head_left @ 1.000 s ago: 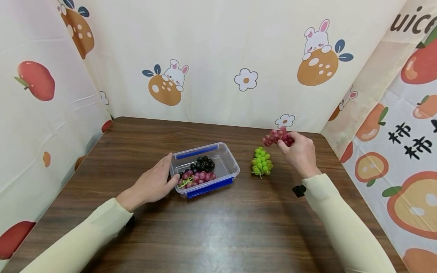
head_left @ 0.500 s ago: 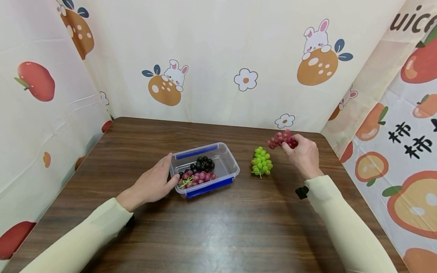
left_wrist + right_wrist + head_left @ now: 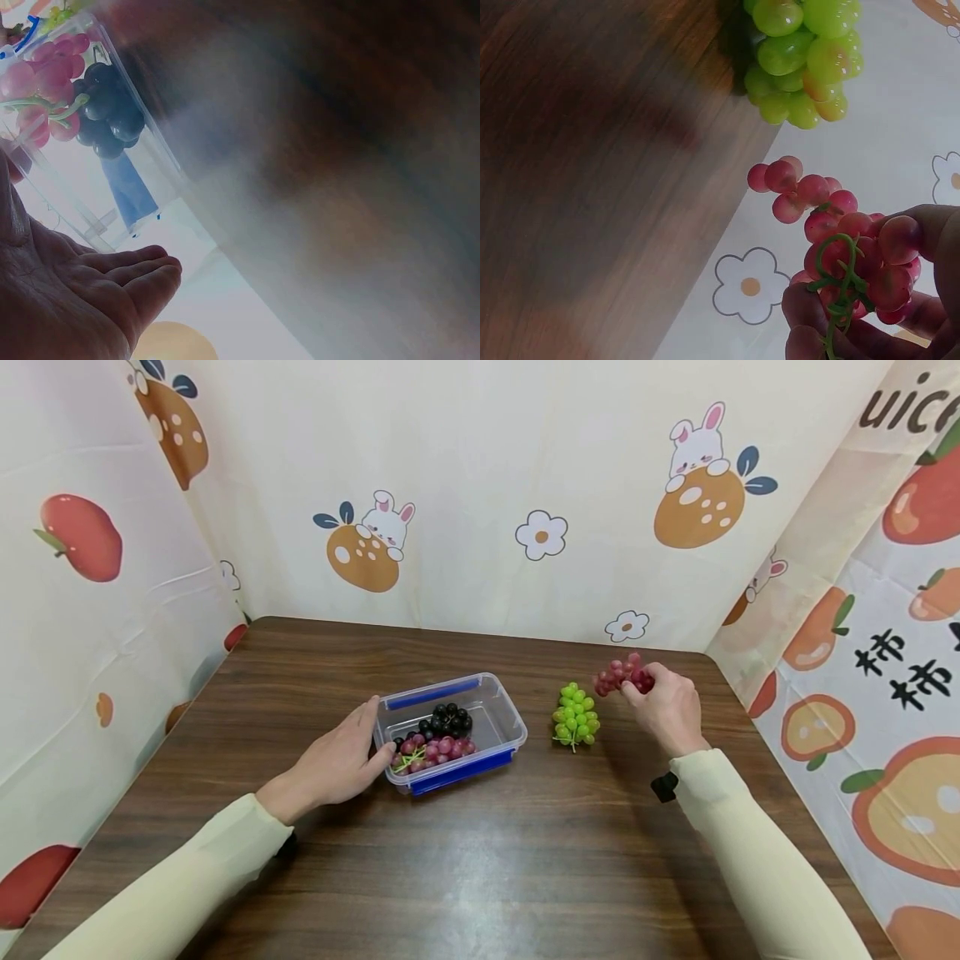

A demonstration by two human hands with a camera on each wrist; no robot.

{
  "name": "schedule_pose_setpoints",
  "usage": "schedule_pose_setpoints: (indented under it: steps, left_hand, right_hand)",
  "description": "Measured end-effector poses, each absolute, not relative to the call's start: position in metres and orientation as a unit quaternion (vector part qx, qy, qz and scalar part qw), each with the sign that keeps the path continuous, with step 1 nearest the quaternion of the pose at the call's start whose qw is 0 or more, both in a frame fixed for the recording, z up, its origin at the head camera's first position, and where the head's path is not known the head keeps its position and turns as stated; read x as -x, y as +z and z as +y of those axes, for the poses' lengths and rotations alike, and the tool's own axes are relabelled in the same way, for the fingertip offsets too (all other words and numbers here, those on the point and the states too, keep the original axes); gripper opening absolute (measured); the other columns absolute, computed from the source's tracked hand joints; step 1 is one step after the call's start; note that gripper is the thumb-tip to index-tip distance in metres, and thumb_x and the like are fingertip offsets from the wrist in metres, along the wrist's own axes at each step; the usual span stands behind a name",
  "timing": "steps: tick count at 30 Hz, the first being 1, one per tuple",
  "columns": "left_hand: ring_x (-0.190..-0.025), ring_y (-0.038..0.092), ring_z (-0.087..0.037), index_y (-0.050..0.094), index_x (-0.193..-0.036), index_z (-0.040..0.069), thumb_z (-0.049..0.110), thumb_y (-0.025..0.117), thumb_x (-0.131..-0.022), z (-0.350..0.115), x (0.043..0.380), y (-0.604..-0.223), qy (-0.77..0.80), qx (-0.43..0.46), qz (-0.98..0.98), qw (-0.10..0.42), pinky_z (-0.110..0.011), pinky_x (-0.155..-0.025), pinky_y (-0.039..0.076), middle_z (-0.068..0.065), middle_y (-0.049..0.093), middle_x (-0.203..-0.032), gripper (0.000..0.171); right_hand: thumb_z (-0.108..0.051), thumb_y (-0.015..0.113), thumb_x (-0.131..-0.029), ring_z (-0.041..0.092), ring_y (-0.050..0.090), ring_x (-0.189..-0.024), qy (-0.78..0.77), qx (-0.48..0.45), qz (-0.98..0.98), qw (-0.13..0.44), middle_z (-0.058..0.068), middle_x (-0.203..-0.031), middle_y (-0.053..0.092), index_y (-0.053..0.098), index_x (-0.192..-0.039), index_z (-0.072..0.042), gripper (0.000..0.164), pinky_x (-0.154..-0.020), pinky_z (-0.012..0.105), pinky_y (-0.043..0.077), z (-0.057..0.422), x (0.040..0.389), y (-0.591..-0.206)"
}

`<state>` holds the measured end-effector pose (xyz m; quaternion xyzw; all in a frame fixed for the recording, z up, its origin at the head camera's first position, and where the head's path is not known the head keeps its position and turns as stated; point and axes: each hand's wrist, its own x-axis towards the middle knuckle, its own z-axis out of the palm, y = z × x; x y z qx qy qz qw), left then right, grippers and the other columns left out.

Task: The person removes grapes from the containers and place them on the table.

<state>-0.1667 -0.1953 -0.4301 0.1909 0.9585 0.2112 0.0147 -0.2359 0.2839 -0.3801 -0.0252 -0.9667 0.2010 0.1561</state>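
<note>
My left hand (image 3: pixel 341 760) rests with straight fingers against the left end of a clear plastic container (image 3: pixel 491 722) with blue side clips. Inside it lie a bunch of black grapes (image 3: pixel 448 720) and, nearer me, a bunch of purple-red grapes (image 3: pixel 442 750) with a green stem. At the right, my right hand (image 3: pixel 667 706) pinches a bunch of red grapes (image 3: pixel 618 675) between thumb and fingers. Its green stem (image 3: pixel 840 289) shows in the right wrist view. Just left of that hand, a bunch of green grapes (image 3: pixel 575 717) lies on the table.
The brown wooden table (image 3: pixel 480 860) has its far edge against a printed cloth backdrop (image 3: pixel 465 527). More printed cloth (image 3: pixel 870 693) hangs along the right side, and another sheet (image 3: pixel 135 652) along the left.
My right hand has moved slightly right and down in the head view, carrying the red grapes. My left hand, the container and the green grapes have stayed in place.
</note>
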Motion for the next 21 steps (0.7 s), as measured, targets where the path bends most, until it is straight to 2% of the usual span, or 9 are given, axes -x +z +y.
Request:
schedule_pose_setpoints:
  steps: [10, 21]
  left_hand:
    - [-0.15, 0.029, -0.041, 0.012, -0.16, -0.01, 0.039, 0.049, -0.105, -0.195, 0.167, -0.429, 0.21, -0.188, 0.959, 0.016, -0.057, -0.115, 0.034, -0.029, 0.022, -0.164, 0.083]
    - [-0.151, 0.029, -0.04, 0.012, -0.16, -0.01, 0.042, 0.048, -0.105, -0.195, 0.166, -0.429, 0.212, -0.19, 0.958, 0.018, -0.056, -0.116, 0.034, -0.029, 0.022, -0.165, 0.083]
  right_hand:
    - [-0.032, 0.066, -0.098, 0.033, 0.059, -0.078, 0.197, 0.04, -0.971, 0.131, 0.019, -0.089, 0.067, 0.065, -0.102, -0.002, 0.03, -0.064, 0.04, 0.046, 0.288, 0.236, -0.385]
    - [-0.029, 0.068, -0.096, 0.031, 0.056, -0.073, 0.183, 0.039, -0.977, 0.105, 0.015, -0.082, 0.064, 0.065, -0.097, -0.001, 0.027, -0.06, 0.037, 0.043, 0.295, 0.23, -0.39]
